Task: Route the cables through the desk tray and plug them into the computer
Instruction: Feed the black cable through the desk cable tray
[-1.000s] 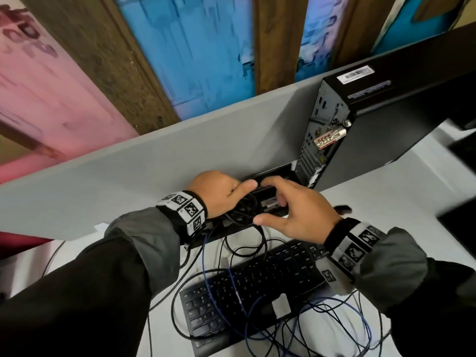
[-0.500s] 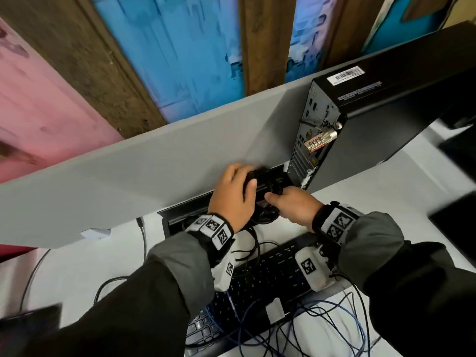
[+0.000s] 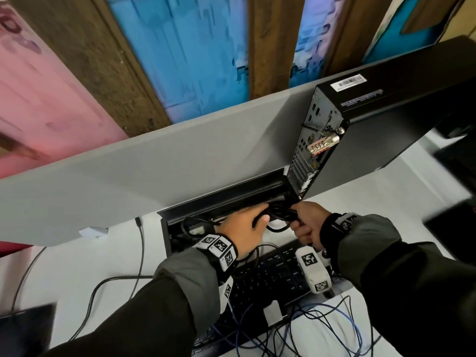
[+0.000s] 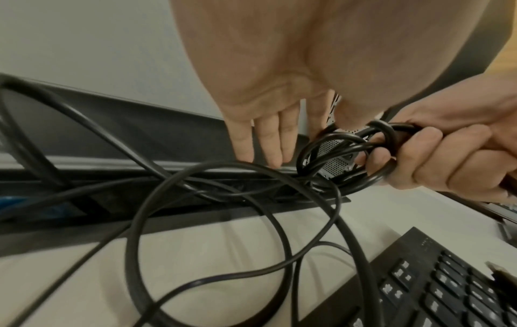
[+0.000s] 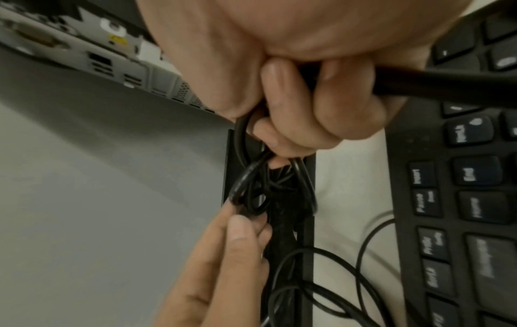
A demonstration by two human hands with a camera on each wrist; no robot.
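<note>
Along the back edge of the tabletop (image 3: pixel 438 202), hard against the grey partition (image 3: pixel 154 176): a long black tray (image 3: pixel 226 199), slot open, its long axis running left to right along that edge

At the tray's right end, on the back right of the tabletop: the computer (image 3: pixel 386 130), upright, port side turned toward the tray, lowest ports just above the slot's end

In front of the tray, toward the near edge: a black keyboard (image 3: pixel 270 279), blue and black cables trailing over and past it

At the right end of the slot, just beside the computer's bottom corner: the bundle of black cables (image 4: pixel 349 154), looped, loops standing roughly across the tray's axis, loose lengths sagging leftward over the slot and down onto the tabletop

Right hand (image 3: pixel 306 228) to the right of the bundle, fingers (image 5: pixel 293 93) curled tight round several loops and one thick cable; plainly the nearer hand to the ports, which lie up and behind from that fist

Left hand (image 3: pixel 244 228) to the left, fingers (image 4: pixel 268 141) mostly straight, reaching down into the slot with tips touching the loops

Judged: routing step under way, nothing seen plugged in; next move likely a pull rightward and upward along the tray toward the ports, snagging among the tangled loops the risk
</note>
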